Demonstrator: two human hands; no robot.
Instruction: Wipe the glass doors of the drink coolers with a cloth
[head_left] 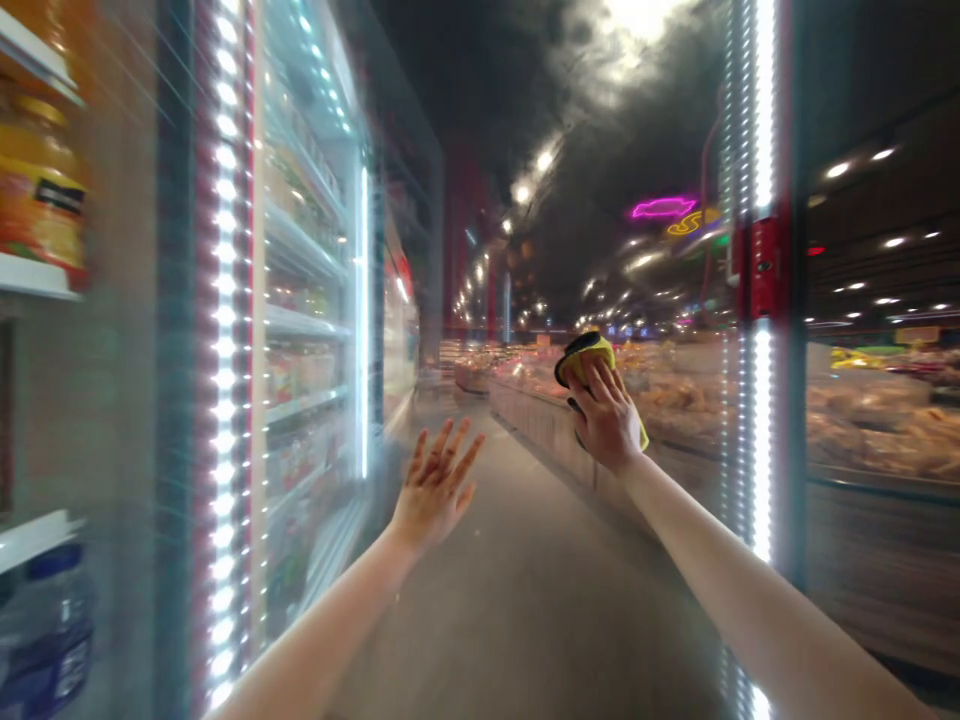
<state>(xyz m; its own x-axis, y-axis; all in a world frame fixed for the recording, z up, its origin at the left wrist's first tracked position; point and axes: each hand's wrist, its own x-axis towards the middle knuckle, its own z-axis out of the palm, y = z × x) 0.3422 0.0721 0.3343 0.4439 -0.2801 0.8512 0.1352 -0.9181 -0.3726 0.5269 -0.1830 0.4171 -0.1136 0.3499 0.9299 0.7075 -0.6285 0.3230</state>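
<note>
A yellow cloth with a black edge (600,349) is under my right hand (609,425), whose fingers lie over it. The cloth seems pressed flat against a see-through door pane, with its edges showing above and beside the fingers. To the left and a little lower, my left hand (435,490) is raised with its fingers spread and nothing in it. Whether its palm touches the pane I cannot tell. A bright light strip (763,420) with a red fitting (763,268) runs up the right side, beyond my right forearm.
Lit fridge shelves (307,320) stand on the left behind another light strip (225,350). Nearer, a juice bottle (41,190) and a blue-capped bottle (49,630) sit on shelves. Produce displays (690,400) line the right of the aisle floor (510,600). Much is blurred.
</note>
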